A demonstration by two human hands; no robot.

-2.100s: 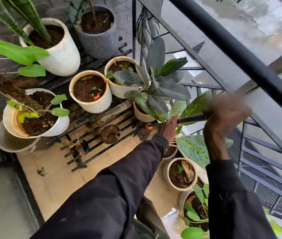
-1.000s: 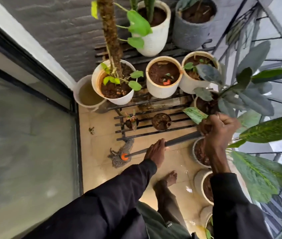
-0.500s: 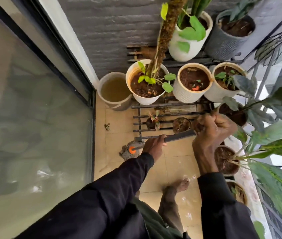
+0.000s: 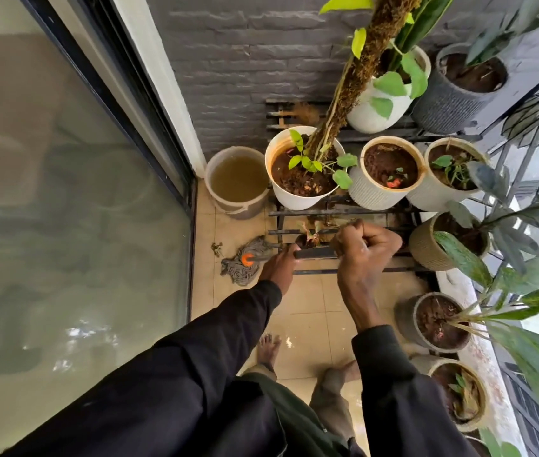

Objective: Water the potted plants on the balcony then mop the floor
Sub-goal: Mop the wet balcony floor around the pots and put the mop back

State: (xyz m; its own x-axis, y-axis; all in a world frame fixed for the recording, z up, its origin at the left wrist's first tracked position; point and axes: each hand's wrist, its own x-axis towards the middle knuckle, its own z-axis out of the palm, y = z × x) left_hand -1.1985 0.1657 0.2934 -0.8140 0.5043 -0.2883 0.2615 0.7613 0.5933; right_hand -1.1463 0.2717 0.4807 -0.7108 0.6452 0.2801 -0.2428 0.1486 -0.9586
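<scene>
A grey string mop head [image 4: 241, 262] with an orange collar lies on the beige tiled floor [image 4: 314, 308] beside the glass door. Its dark handle [image 4: 315, 252] runs right toward me. My left hand [image 4: 278, 263] grips the handle low, near the mop head. My right hand [image 4: 362, 247] is fisted around the handle higher up. Potted plants stand beyond: a white pot with a moss pole [image 4: 304, 174], a ribbed white pot [image 4: 388, 174] and another white pot [image 4: 449, 178] on a black slatted rack [image 4: 344, 212].
A bucket of murky water [image 4: 238, 181] sits in the corner by the grey brick wall. The sliding glass door [image 4: 63, 209] fills the left. More pots [image 4: 439, 323] line the railing on the right. My bare feet [image 4: 269, 349] stand on wet tiles.
The mop head has slid left across the tiles, from under the rack toward the glass door. My view has swung left and down, and both hands stayed on the handle.
</scene>
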